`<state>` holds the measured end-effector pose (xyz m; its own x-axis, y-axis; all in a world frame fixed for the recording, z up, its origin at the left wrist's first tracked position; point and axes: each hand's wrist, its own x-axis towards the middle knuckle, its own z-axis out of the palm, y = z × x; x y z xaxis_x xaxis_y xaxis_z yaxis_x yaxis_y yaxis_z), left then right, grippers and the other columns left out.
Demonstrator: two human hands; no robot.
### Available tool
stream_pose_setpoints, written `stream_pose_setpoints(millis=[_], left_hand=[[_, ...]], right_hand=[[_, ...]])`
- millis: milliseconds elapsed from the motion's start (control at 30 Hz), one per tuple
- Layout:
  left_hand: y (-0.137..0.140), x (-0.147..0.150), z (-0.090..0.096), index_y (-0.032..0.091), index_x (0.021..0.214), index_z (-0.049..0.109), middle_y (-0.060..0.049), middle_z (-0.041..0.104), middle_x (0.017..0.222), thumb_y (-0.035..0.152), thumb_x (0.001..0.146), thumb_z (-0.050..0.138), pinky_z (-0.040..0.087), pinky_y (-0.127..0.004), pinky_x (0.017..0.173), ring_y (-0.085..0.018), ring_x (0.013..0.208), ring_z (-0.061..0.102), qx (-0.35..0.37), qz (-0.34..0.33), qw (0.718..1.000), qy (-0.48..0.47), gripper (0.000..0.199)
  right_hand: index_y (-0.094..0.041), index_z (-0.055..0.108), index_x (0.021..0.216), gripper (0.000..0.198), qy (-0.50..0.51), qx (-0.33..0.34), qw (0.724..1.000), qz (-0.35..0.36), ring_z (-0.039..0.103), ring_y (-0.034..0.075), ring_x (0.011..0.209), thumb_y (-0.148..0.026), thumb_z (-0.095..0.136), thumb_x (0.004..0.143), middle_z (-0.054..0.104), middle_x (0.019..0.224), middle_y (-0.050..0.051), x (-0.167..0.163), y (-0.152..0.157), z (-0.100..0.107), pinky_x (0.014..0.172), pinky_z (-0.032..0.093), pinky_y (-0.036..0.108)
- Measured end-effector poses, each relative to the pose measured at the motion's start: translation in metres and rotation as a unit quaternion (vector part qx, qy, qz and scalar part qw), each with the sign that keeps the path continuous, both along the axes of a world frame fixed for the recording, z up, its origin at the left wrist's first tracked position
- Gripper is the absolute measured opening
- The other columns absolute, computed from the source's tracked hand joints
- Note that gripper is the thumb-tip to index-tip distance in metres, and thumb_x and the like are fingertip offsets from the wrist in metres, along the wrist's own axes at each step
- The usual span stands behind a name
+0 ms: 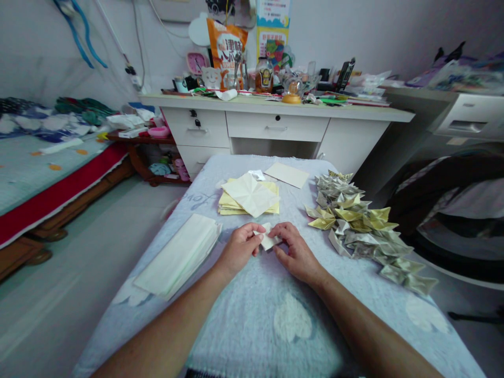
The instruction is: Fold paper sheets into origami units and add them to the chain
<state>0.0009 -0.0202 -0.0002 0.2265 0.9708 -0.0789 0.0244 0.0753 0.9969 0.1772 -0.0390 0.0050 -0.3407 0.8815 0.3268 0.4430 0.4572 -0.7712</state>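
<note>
Between my two hands is a small folded piece of white paper [268, 240], held just above the cloth-covered table [236, 325]. My left hand [243, 242] pinches its left edge between thumb and fingers. On the right side, the curled fingers of my right hand [292, 248] grip the same paper. Beyond them lies a creased white sheet [250, 193] on top of a stack of yellow paper [228, 206]. A long pile of folded white paper [181, 254] rests to the left. Rows of folded paper pieces [356, 223], silvery and gold, cover the right side.
A flat cream card [287, 174] lies near the table's far end. Behind stands a white desk [275, 126] crowded with jars and small objects. A washing machine [464, 121] is at the right, a bed [59, 173] at the left.
</note>
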Motion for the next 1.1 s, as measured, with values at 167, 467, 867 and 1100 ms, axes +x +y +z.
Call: stream_pose_setpoints(millis=[167, 467, 867, 1100], left_hand=[[-0.0013, 0.0001, 0.0018, 0.013, 0.091, 0.058, 0.006, 0.049, 0.053, 0.031, 0.078, 0.059, 0.033, -0.019, 0.048, -0.007, 0.046, 0.043, 0.006, -0.014, 1.0, 0.015, 0.022], [-0.0041, 0.0006, 0.0028, 0.014, 0.091, 0.062, 0.004, 0.052, 0.061, 0.029, 0.077, 0.06, 0.035, -0.02, 0.051, -0.009, 0.053, 0.046, 0.063, -0.04, 0.996, 0.05, 0.021], [-0.006, -0.0021, -0.0026, 0.018, 0.092, 0.063, 0.006, 0.047, 0.057, 0.023, 0.079, 0.057, 0.033, -0.02, 0.052, -0.008, 0.052, 0.043, 0.172, -0.024, 0.958, 0.228, 0.016], [-0.0083, -0.0031, 0.0006, 0.02, 0.089, 0.066, -0.004, 0.054, 0.096, 0.014, 0.075, 0.058, 0.044, -0.029, 0.084, -0.017, 0.091, 0.055, 0.276, 0.018, 0.914, 0.296, 0.017]], right_hand=[[-0.022, 0.058, 0.099, 0.028, 0.008, -0.005, 1.0, 0.001, 0.051, 0.019, 0.094, -0.006, 0.052, 0.077, 0.054, 0.1, 0.005, 0.0008, 0.0013, -0.0022, 0.082, 0.041, 0.032], [-0.021, 0.061, 0.086, 0.013, 0.019, 0.003, 0.999, -0.035, 0.054, 0.017, 0.083, -0.012, 0.051, 0.086, 0.058, 0.085, 0.003, 0.0023, 0.0052, -0.0027, 0.076, 0.04, 0.029], [-0.02, 0.061, 0.083, 0.018, -0.014, 0.026, 0.998, -0.052, 0.053, 0.017, 0.083, -0.004, 0.053, 0.079, 0.058, 0.084, 0.003, 0.002, 0.0053, -0.0055, 0.074, 0.04, 0.029], [-0.019, 0.061, 0.082, 0.018, -0.048, 0.042, 0.997, -0.047, 0.053, 0.018, 0.086, -0.002, 0.056, 0.078, 0.058, 0.086, 0.003, 0.0012, 0.0047, -0.0055, 0.077, 0.04, 0.03]])
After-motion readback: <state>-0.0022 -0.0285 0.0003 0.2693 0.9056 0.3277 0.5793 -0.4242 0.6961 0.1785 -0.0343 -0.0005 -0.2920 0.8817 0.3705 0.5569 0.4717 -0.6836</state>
